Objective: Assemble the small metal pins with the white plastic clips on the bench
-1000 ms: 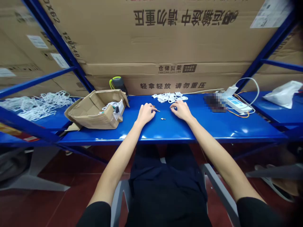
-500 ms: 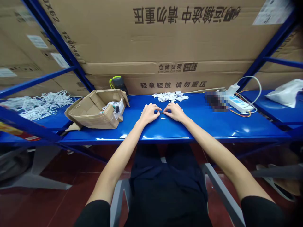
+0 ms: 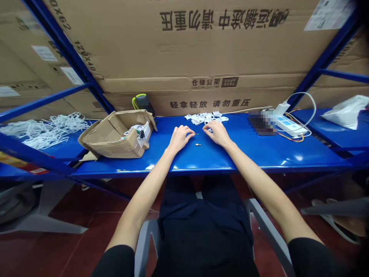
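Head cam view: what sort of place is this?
Probably a warehouse or storeroom, with a shelf doubling as a workbench. The blue steel shelving rack holds large cardboard cartons printed with handling warnings, and small white plastic parts lie heaped on the shelf.

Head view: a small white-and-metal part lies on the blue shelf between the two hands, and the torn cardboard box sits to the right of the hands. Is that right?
Not quite: the torn cardboard box sits to the left of the left hand, as the head view shows. The small white-and-metal part does lie on the blue shelf between that hand and the right hand.
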`<state>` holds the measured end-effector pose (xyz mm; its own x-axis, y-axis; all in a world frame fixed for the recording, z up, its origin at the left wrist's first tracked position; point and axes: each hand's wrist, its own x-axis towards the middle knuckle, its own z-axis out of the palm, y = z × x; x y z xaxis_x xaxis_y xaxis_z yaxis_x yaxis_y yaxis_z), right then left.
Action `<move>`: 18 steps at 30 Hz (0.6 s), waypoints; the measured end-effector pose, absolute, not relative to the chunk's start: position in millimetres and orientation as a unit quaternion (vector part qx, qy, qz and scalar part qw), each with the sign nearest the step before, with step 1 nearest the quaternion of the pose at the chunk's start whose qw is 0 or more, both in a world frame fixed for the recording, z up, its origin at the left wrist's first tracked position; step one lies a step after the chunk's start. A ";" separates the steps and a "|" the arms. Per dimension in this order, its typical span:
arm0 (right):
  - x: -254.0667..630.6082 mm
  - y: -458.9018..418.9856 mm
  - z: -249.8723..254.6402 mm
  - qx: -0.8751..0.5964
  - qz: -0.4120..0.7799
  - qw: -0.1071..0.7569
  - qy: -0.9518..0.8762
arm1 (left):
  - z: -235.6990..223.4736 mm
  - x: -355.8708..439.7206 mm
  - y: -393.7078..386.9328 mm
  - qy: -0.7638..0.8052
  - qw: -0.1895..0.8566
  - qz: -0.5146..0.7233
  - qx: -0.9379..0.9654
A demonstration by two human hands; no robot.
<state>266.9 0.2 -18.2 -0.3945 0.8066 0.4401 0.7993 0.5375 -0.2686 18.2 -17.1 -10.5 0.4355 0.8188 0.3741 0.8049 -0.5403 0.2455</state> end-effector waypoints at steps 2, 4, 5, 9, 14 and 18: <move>281.2 3.5 -16.6 -0.523 -0.022 0.265 -0.809 | -8.9 18.1 -18.8 0.489 0.012 0.240 0.839; 293.3 4.2 -15.8 -0.546 -0.027 0.249 -0.800 | -7.6 18.1 -20.0 0.494 0.012 0.250 0.833; 297.5 3.7 -15.8 -0.548 -0.025 0.239 -0.801 | -7.0 18.1 -20.4 0.496 0.012 0.253 0.830; 299.9 1.3 -18.6 -0.535 -0.017 0.205 -0.820 | -6.1 18.1 -20.6 0.506 0.018 0.264 0.821; 292.9 5.8 -23.8 -0.528 -0.023 0.190 -0.827 | -6.2 18.5 -20.8 0.500 0.020 0.272 0.822; 288.4 8.0 -24.2 -0.522 -0.002 0.225 -0.822 | -6.2 19.3 -21.2 0.493 0.020 0.273 0.826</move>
